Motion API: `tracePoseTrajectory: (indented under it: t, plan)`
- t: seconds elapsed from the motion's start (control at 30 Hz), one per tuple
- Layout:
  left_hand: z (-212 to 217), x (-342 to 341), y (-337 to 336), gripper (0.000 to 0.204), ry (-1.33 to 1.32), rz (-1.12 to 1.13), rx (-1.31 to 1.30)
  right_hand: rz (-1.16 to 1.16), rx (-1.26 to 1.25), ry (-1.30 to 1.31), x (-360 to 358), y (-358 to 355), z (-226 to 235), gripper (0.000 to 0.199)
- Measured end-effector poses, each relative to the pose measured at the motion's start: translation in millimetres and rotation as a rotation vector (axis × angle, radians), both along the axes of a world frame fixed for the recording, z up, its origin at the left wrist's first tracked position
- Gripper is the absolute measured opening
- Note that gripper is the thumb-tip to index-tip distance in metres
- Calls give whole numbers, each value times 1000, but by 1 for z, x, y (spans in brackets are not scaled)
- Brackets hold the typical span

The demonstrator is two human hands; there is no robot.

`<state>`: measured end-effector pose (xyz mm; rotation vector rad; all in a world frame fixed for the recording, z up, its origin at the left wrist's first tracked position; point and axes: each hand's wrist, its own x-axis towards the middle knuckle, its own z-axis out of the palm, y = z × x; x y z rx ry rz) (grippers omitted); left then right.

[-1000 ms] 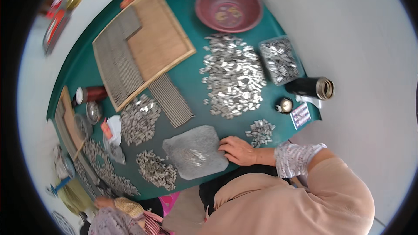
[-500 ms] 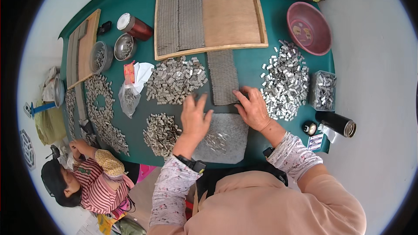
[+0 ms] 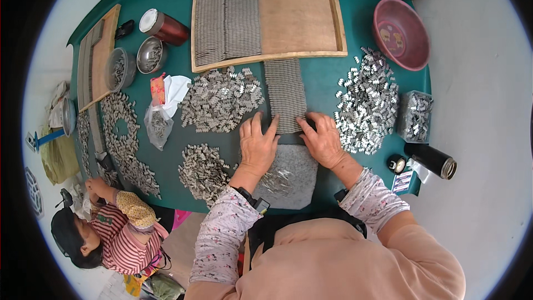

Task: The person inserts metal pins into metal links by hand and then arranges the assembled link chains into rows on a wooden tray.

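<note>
Just below the tray [image 3: 300, 25], the strip [image 3: 286, 91] of small grey pieces lies flat, left hand [image 3: 258, 147] and right hand [image 3: 323, 143] at its near-end sides, digits spread. Probably fairly heavy, loosely joined; best squeezed from both long edges.

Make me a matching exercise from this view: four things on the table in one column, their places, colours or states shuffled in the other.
1. Strip of ribbed metal pieces
2. Round basin
3. Grey pad
4. Black flask

A. Lying down, mouth toward the right
B. Near end between the fingertips of the left hand and right hand
C. Reddish pink
D. Bearing shiny slivers

Pairs: 1-B, 2-C, 3-D, 4-A
</note>
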<state>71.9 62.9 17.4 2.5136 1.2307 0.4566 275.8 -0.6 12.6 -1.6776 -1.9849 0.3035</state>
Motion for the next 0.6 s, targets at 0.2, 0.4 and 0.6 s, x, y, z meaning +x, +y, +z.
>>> tracePoseTrajectory:
  t: [0.2,0.4,0.6]
  plan:
    - [-5,-4,-2,55,-37,-19,9,7,21,8,2,1,-5,49]
    - [-2,-2,0,50,-103,-64,-2,37,36,-4,2,2,-4,45]
    - [-1,3,9,51,-173,-127,-37,37,-17,13,2,9,6,47]
